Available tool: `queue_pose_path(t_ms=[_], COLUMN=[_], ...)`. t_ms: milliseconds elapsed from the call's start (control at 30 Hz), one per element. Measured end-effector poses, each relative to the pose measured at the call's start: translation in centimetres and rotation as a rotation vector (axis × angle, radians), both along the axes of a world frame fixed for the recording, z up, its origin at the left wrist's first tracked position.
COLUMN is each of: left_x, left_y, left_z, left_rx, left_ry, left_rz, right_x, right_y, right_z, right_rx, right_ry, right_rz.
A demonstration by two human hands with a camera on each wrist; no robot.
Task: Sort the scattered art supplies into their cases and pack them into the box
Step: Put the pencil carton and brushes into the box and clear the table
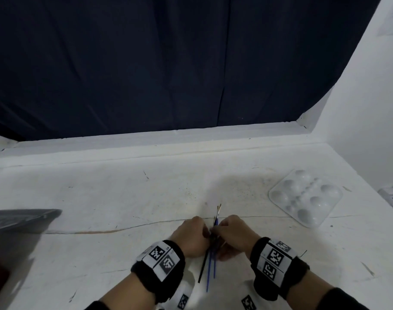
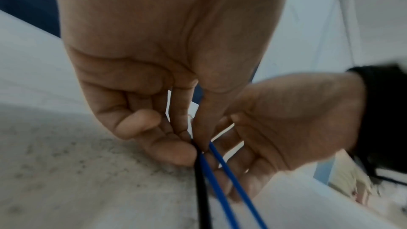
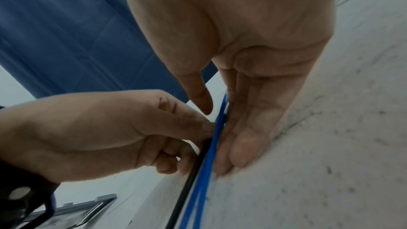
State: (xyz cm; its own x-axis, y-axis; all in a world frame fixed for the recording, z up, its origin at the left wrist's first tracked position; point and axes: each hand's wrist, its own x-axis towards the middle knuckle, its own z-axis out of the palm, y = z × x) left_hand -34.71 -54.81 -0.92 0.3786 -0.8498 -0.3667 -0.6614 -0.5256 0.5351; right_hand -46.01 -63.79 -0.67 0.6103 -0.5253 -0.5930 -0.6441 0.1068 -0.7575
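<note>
A bundle of thin paintbrushes (image 1: 210, 265) with blue and black handles stands between my hands just above the white table (image 1: 124, 198), bristle tips pointing away from me. My left hand (image 1: 192, 237) pinches the brushes (image 2: 229, 171) between thumb and fingers (image 2: 176, 152). My right hand (image 1: 232, 233) lies against the other side of the brushes (image 3: 204, 171). Its fingers (image 3: 244, 142) are straight along the handles and its thumb stands apart. The middle of the bundle is hidden by both hands.
A white plastic paint palette (image 1: 305, 198) with round wells lies on the table to the right. A grey case or box (image 1: 19, 222) reaches in from the left edge. A dark blue curtain hangs behind the table, and a white wall rises at the right.
</note>
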Motion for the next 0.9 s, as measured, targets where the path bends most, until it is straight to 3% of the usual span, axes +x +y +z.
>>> queue_pose_path(t_ms=[233,367,433,533,633,767,900], left_x=[0.4,-0.3,-0.8,-1.1,-1.1,-1.9,-2.9], left_y=[1.4,2.0,2.0,1.6,1.0,1.6,3.2], left_z=[-0.6,0.8,1.7,2.9,4.6,7.8,9.9], left_rx=[-0.198,-0.303,-0.373,-0.516,-0.622,-0.656,-0.74], left_ry=[0.197,0.463,0.518,0.619,0.999,1.574,1.807], left_rz=[0.102,0.188,0.315,0.52,0.689,0.784,0.79], right_x=[-0.1,0.1,0.1,0.1,-0.1,-0.4,-0.5], right_y=[0.1,-0.5,-0.8,-1.2,-1.1,0.5,3.5], right_z=[-0.8,-0.7,0.6,4.4,8.6,13.1,15.7], right_rx=[-0.035,-0.219,-0.175,-0.002,-0.001,-0.072,-0.142], right_ry=[-0.062,-0.077,-0.195,-0.512,-0.741,-0.895,-0.914], right_rz=[-0.089,-0.149,-0.245,-0.443,-0.456,-0.299,-0.162])
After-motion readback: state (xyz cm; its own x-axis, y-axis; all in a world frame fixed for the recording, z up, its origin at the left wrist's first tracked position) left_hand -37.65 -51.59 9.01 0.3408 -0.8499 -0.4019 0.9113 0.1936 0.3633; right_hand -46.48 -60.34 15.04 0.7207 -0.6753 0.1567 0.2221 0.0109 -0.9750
